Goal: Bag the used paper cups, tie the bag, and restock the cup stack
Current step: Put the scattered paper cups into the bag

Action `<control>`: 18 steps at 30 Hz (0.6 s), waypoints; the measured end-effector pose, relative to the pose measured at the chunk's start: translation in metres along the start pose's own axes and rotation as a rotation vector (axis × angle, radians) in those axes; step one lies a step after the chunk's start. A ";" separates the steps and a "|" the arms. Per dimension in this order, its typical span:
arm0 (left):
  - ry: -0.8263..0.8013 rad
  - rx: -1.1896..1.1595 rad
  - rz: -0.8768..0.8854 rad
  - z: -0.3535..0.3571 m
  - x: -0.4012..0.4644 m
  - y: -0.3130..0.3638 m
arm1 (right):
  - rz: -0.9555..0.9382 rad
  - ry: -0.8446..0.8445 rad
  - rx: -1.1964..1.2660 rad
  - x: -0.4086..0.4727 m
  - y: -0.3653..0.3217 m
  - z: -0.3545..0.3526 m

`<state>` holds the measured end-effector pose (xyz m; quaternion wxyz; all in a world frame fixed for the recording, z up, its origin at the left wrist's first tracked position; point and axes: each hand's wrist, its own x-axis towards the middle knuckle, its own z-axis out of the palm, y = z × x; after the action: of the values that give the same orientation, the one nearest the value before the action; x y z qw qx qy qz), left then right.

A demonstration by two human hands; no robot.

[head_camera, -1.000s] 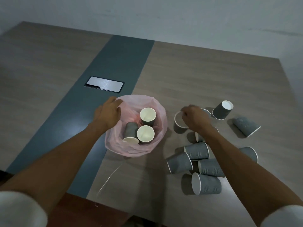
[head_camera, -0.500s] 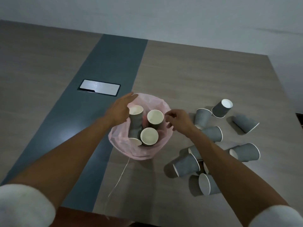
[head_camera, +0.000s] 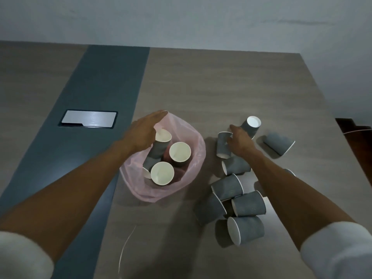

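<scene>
Paper cups, grey ribbed: four or so lie in the pink bag at table centre, the rest tipped just right of it; light, crushable, best taken round the wall. Right hand closes on one tipped cup, its grip partly hidden. Left hand, fingers straight, rests on the limp bag's rim.

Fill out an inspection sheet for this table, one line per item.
Surface: wood-look table with a blue-grey strip.
Job's things: pink bag open, grey paper cups inside; more cups on their sides to its right, such as one near the table edge.
Clutter: thin white string on the table.
Hands: left hand lies flat on the bag's rim; right hand reaches among the loose cups, grip unclear.
Cables: nothing seen.
Surroundings: silver flap in the strip; pale wall behind.
</scene>
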<state>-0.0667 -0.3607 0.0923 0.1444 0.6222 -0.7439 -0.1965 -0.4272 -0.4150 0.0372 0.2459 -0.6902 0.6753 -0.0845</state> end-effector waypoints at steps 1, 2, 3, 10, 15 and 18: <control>-0.003 0.018 0.001 0.001 0.005 0.004 | -0.004 -0.016 0.002 0.004 0.002 0.000; -0.005 0.033 0.009 0.001 0.010 0.006 | -0.009 -0.024 0.011 0.009 0.006 0.003; -0.004 0.042 0.029 0.001 0.015 0.010 | -0.004 -0.029 0.026 0.014 0.009 0.006; -0.004 0.119 0.037 0.003 0.044 0.017 | -0.047 0.218 0.432 -0.004 -0.018 -0.020; -0.035 0.117 0.046 -0.005 0.053 0.017 | -0.230 0.058 0.786 -0.047 -0.067 -0.023; -0.052 0.107 0.056 -0.011 0.054 0.017 | -0.288 -0.124 0.754 -0.054 -0.091 0.002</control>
<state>-0.0867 -0.4125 0.1081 0.0971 0.6026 -0.7740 -0.1684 -0.3489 -0.3650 0.0884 0.5076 -0.6430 0.4771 -0.3182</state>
